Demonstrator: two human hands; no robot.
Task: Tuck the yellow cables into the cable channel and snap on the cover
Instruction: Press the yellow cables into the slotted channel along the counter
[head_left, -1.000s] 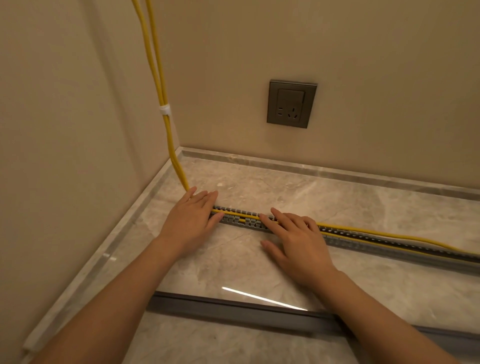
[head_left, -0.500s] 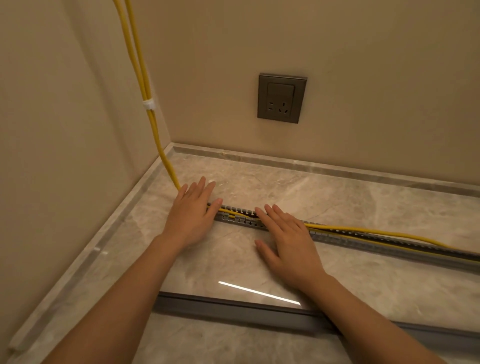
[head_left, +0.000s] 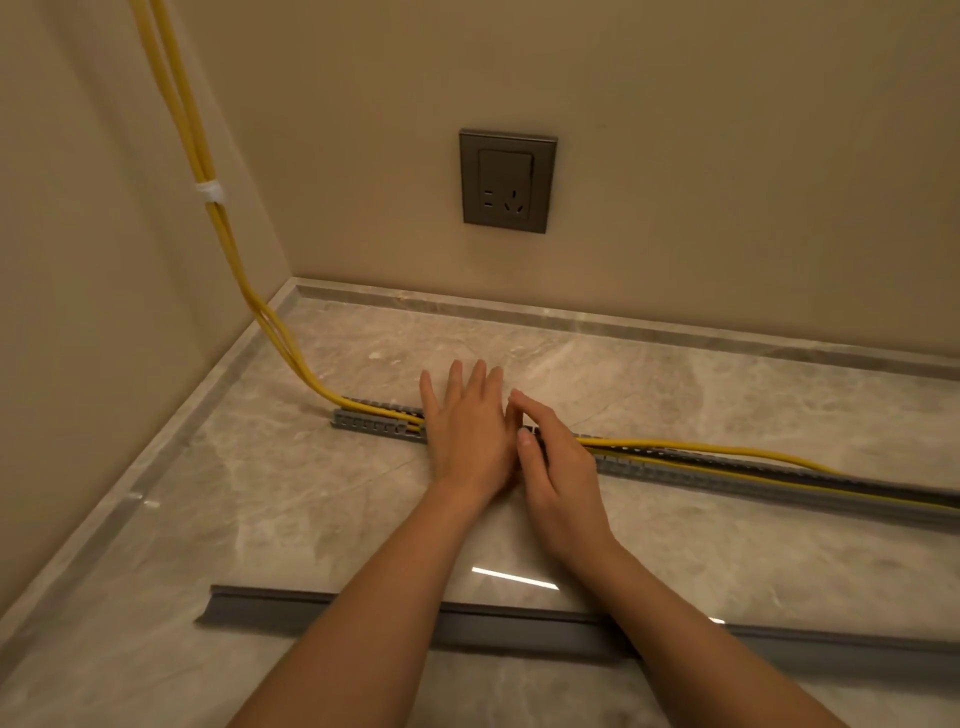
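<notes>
Yellow cables (head_left: 208, 223) hang down the left wall, held by a white tie (head_left: 209, 191), and bend into a grey slotted cable channel (head_left: 371, 422) lying on the marble floor. My left hand (head_left: 467, 431) lies flat on the channel with fingers spread. Just to its right, my right hand (head_left: 556, 473) rests on the channel, fingertips pressing on the cables; whether it grips them is unclear. Further right, one yellow cable (head_left: 727, 448) arches above the channel while another lies inside. The long grey cover (head_left: 519, 626) lies loose on the floor under my forearms.
A grey wall socket (head_left: 508, 181) sits on the back wall above the floor. The marble floor (head_left: 260, 499) has a raised border along both walls. The channel runs off the right edge of view.
My left hand slid right along the channel, uncovering its left end where the cables now lie in it. My right hand closed up against the left hand. The camera view shifted.
</notes>
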